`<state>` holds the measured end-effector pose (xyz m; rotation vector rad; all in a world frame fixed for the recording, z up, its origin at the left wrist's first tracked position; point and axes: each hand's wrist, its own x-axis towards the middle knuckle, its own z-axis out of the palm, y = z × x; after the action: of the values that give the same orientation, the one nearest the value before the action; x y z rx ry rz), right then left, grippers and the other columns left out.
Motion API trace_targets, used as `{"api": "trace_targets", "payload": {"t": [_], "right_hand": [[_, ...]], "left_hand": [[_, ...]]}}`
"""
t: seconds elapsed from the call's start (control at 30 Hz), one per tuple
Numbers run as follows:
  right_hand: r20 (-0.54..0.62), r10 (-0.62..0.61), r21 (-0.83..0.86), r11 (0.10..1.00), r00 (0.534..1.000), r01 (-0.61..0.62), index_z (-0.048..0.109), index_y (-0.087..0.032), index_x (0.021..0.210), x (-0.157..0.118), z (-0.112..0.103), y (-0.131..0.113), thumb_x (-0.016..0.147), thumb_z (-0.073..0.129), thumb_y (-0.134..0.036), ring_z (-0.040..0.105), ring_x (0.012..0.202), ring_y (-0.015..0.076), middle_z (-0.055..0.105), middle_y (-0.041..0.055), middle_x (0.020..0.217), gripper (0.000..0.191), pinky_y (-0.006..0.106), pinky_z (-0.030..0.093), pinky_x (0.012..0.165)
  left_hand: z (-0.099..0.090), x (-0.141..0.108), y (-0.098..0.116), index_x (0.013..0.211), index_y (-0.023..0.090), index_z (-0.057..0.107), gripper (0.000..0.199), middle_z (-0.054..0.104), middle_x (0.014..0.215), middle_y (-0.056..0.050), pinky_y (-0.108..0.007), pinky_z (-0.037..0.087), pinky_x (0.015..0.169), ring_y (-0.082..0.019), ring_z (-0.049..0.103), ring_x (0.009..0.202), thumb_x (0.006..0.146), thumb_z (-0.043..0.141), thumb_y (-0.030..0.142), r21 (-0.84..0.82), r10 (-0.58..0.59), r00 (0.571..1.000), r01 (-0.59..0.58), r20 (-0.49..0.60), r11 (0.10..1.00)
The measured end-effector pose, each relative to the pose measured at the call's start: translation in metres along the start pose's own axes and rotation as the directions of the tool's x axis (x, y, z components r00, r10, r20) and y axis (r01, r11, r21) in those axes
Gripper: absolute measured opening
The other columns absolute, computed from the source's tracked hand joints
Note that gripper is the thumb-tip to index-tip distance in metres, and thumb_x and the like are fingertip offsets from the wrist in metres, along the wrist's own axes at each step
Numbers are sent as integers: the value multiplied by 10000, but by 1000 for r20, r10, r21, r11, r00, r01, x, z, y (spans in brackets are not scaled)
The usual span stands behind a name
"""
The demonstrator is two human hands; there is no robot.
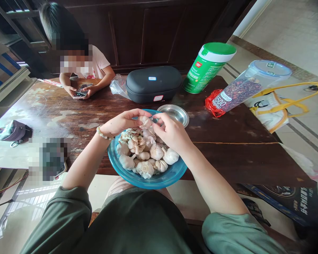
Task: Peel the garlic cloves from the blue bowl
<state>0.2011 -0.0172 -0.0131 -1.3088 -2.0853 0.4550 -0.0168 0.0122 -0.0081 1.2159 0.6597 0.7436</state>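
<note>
Over the far side of a blue plastic basin (pixel 178 173), both hands meet at one garlic bulb (pixel 145 122). My left hand (pixel 124 122), with a beaded bracelet at its wrist, grips the bulb between thumb and fingers. The fingertips of my right hand (pixel 169 129) are pinched together at the bulb's right side; a bit of skin or a clove between them is too small to make out. Several whole garlic bulbs (pixel 145 169) fill the basin below, along with loose peeled skins. Just behind the right hand stands a shallow metal bowl (pixel 184 114), partly covered.
Behind the basin lies a black zip case (pixel 153 84) beside a clear plastic bag (pixel 118 85). A green powder can (pixel 205 68) and a tall clear container (pixel 243 84) stand to the right. Across the wooden table (pixel 76 123), another person (pixel 98 61) holds a phone (pixel 82 91). A small pouch (pixel 13 130) sits left.
</note>
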Motion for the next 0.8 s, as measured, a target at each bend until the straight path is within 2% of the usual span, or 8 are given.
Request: {"api": "trace_targets", "payload": {"t": [0.1,0.23,0.43,0.53,0.67,0.8], "right_hand": [[-22,-6,58,998,1000,7,628,-182,1117,0,-1,0,905,553,-244,624,705,175,703,40,838,233,290,455,664],[-38,-54,75,996,998,57,651,-184,939,0,0,0,920,555,-257,625,700,171,706,42,803,123,283,438,657],[-10,-46,48,998,999,46,602,-196,792,1,-1,-1,902,541,-186,569,628,142,675,11,731,126,267,382,618],[24,-30,-1,1000,999,30,588,-196,777,1,-1,-1,888,542,-173,563,639,148,664,12,721,122,269,371,621],[124,23,-121,993,992,-8,583,-196,763,2,1,0,873,556,-165,560,666,165,651,23,729,118,278,351,618],[187,-3,-159,987,982,33,618,-184,862,0,1,1,855,560,-109,576,739,170,671,46,889,95,282,359,642]], "left_hand": [[0,0,0,1147,146,680,412,704,987,-45,-273,499,831,-131,653,868,766,794,250,41,4,1000,-6,29,999],[0,0,1,1138,141,686,396,701,1005,-64,-273,503,819,-138,652,872,764,787,221,48,-15,997,12,71,999],[-1,0,2,1092,121,672,361,664,949,-54,-221,507,740,-101,616,797,759,793,187,74,-27,992,17,126,997],[1,-1,3,1033,114,659,323,635,898,-26,-199,495,712,-75,589,754,749,802,174,91,-25,994,15,107,996],[4,-2,4,1041,133,612,362,640,907,-18,-260,533,732,-100,622,752,750,807,223,10,-22,999,22,49,1000],[6,-2,5,1045,140,579,377,646,896,-22,-286,555,724,-122,636,775,770,796,278,-7,-77,997,77,5,997]]}}
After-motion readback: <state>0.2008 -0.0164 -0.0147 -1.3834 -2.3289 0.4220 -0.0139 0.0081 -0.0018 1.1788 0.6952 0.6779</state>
